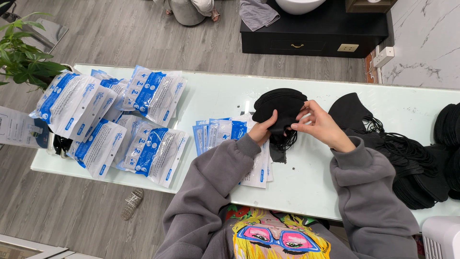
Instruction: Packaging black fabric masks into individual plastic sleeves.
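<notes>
While both hands work above a pale glass tabletop [215, 98], a person in a grey sweatshirt holds a small stack of black face masks [279, 106] just over its middle — the left hand [263, 129] closed in a firm grip on the stack's lower edge, the right hand [317, 123] pinching narrowly at its right side with thumb and fingertips. Black ear loops [283, 142] dangle beneath the stack, close to the surface. Flat empty blue-and-white pouches [225, 132] lie just beside the left wrist, partly under the sleeve, while filled pouches [120, 122] are heaped at the tabletop's left end. A larger pile of loose black masks [407, 158] with tangled loops spreads near the right elbow.

The likeliest trouble lies in those loops — hanging free, they could snag on one another or on the fingers and pull the stack out of square. The right hand's light pinch holds only an edge, so masks could fan out or slide loose. The right sleeve sits close to the loose pile and could drag it, and the left forearm could scatter the flat pouches beneath it
</notes>
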